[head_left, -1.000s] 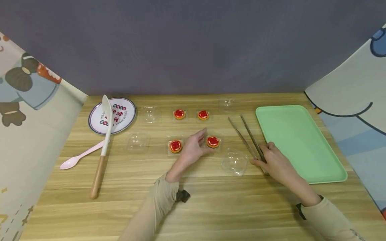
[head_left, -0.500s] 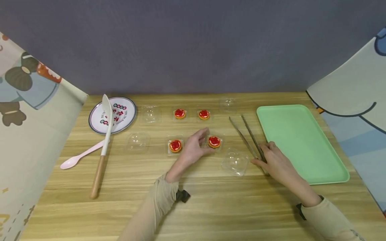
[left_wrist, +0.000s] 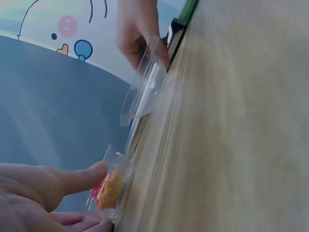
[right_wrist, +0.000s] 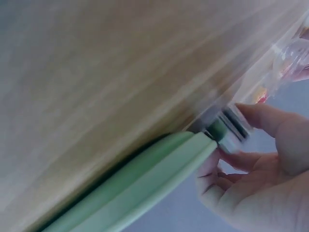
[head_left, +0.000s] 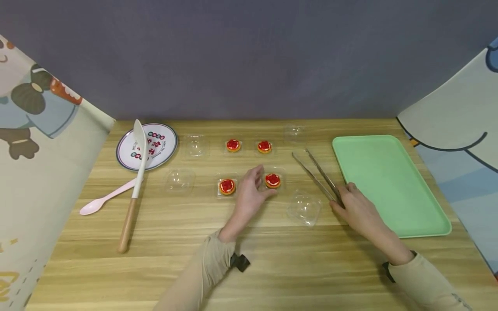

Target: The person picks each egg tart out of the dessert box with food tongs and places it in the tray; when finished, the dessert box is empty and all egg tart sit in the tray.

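Metal, V-shaped tongs [head_left: 328, 181] in right hand [head_left: 359, 212]

The ladle [head_left: 136, 190] lay partly over the plate [head_left: 165, 149], left of the tarts [head_left: 272, 181]; the tongs [head_left: 322, 173] lay between tarts and tray [head_left: 389, 181].

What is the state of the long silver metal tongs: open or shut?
The tongs are open: in the head view, they form a V beyond the right hand.

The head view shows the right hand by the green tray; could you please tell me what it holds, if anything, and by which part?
The right hand holds the tongs near their rear end, where the two arms converge.
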Available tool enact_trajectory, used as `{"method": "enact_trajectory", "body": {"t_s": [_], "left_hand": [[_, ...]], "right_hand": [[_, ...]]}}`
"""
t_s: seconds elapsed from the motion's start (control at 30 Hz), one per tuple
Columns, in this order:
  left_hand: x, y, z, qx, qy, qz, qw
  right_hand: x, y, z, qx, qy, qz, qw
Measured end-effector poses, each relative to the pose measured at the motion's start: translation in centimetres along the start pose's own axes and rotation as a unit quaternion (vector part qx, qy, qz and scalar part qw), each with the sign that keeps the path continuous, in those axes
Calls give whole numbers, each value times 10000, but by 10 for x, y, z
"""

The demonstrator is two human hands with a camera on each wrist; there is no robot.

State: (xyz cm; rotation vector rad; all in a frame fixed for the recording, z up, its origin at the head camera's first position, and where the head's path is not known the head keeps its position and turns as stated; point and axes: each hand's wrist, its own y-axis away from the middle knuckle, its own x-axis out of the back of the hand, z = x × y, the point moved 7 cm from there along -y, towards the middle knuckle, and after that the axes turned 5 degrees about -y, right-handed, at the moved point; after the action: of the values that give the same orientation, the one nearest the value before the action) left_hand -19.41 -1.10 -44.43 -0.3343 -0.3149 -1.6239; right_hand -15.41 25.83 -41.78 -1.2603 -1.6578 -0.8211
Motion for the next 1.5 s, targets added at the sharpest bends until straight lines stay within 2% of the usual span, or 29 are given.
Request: {"method": "enact_trajectory", "body": {"t_s": [0.1, 0.2, 0.37, 0.43, 0.57, 0.67, 0.8, 0.93, 1.0, 1.13, 1.2, 1.37, 1.5], "left_hand": [[1, 2, 1, -15, -30, 132, 9999], [3, 2, 2, -16, -74, 182, 9998], [8, 1, 2, -5, -188, 176, 9997], [9, 1, 2, -12, -231, 163, 9996], [9, -1, 1, -5, -218, 107, 9997], [10, -1, 1, -6, -136, 83, 9999], [10, -1, 3, -74, -52, 86, 9999], [10, -1, 4, -120, 8, 80, 9999], [10, 0, 5, -135, 14, 67, 9999], [8, 0, 4, -147, -5, 43, 9999], [7, 1, 4, -138, 8, 36, 9999], [5, 2, 4, -94, 34, 9, 9999], [2, 2, 3, -66, 52, -13, 10000]], "right_hand": [[6, 2, -1, 91, -76, 280, 9995], [15, 3, -2, 369, -223, 593, 9973], [29, 5, 3, 990, -394, 1094, 9883], [34, 7, 8, 1104, -475, 1295, 9843], [37, 9, 22, 1034, -837, 1427, 9808], [39, 8, 32, 893, -1309, 1469, 9764], [42, 4, 47, 509, -2198, 1460, 9632], [42, 2, 55, 68, -2942, 1163, 9486], [41, 3, 55, -39, -2901, 1015, 9516], [43, 4, 52, -34, -2212, 914, 9709], [45, 3, 49, 83, -1895, 938, 9774], [47, 2, 48, 389, -1979, 936, 9750], [48, 3, 57, 252, -2442, 850, 9657]]}}
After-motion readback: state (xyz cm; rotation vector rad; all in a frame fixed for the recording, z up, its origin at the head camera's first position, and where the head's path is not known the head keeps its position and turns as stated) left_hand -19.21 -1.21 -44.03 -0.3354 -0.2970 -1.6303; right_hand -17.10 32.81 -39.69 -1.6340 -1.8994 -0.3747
